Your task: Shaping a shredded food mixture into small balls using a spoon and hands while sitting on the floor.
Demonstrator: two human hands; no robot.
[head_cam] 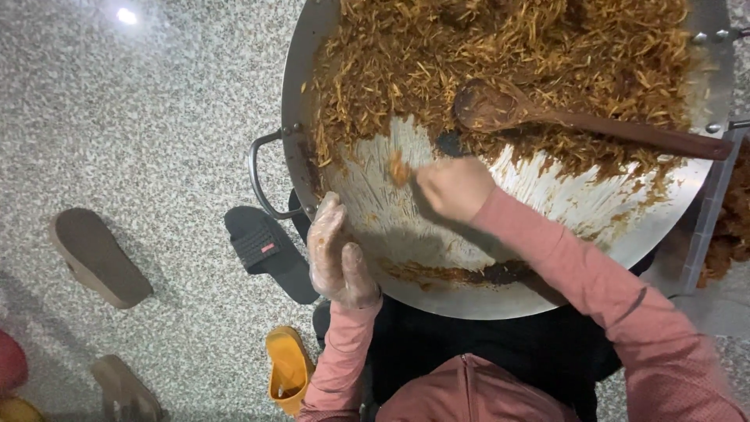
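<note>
Resting against the near-left rim of the big steel pan (pixel 312 47), the left hand (pixel 337 254) wears a clear plastic glove, fingers straight and together, holding nothing, palm edge touching the rim. Right hand (pixel 455 187) is down inside the pan on the scraped bare metal, curled into a loose fist; a small clump of the brown shredded food (pixel 399 168) sits just beside its knuckles (cannot tell whether the fingers actually pinch it, they are hidden under the hand). Main heap of shredded food (pixel 508 55) fills the far half of the pan, its near edge ragged, just beyond the right hand. Wooden spoon (pixel 500 105) lies on the heap, bowl toward the left, handle running right and touching the right rim, near the right hand but apart from it. Bare smeared metal gives open room across the near half of the pan. Pan handle (pixel 262 176) sticks out left, over a black sandal (pixel 269 254). Speckled floor (pixel 156 117) left of the pan is open, with a brown sandal (pixel 98 258) well apart and a yellow sandal (pixel 287 371) near the left sleeve. Tray edge (pixel 703 227) crowds the right side.
</note>
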